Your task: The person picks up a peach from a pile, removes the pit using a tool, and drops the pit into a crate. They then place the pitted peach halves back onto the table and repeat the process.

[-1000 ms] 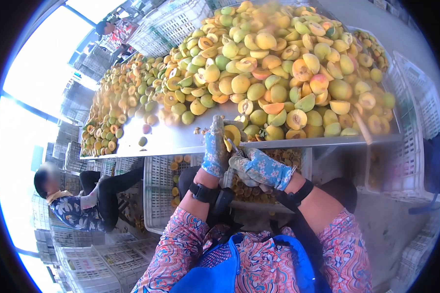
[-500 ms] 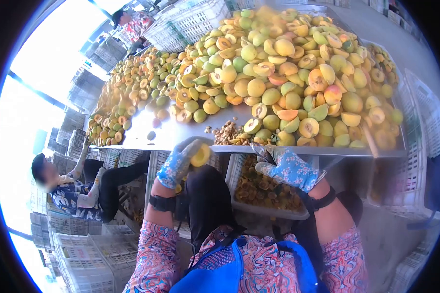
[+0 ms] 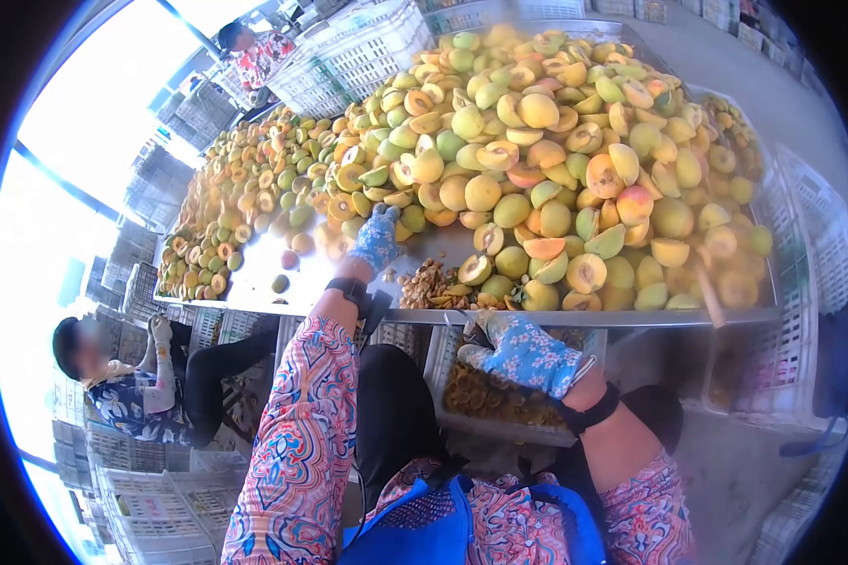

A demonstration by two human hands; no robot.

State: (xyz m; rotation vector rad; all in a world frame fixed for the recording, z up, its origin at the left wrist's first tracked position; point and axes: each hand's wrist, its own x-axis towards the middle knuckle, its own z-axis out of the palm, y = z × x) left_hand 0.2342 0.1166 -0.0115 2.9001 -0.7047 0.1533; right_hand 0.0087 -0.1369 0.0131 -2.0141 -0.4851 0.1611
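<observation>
A large heap of yellow-green peaches (image 3: 509,209), many cut in half with brown centres showing, covers the metal table (image 3: 297,294). My left hand (image 3: 377,237), in a blue flowered glove with grey fingertips, reaches over the table and touches the near edge of the heap. Its fingers are partly hidden, and I cannot make out a grip. My right hand (image 3: 528,350), gloved alike, is at the front rim with fingers curled; a thin metal piece shows at its fingertips, too small to name. Peach stones (image 3: 429,284) lie in a small pile between the hands.
Below the table's front edge, a crate (image 3: 499,391) holds brownish fruit pieces. A wooden handle (image 3: 711,290) leans at the right rim. One person (image 3: 137,386) sits at the left; another (image 3: 259,58) is behind the heap, near a white crate (image 3: 367,52).
My left hand has moved from below the table edge, where it held a peach half, forward to the heap. That half no longer shows. My right hand is slightly lower in view.
</observation>
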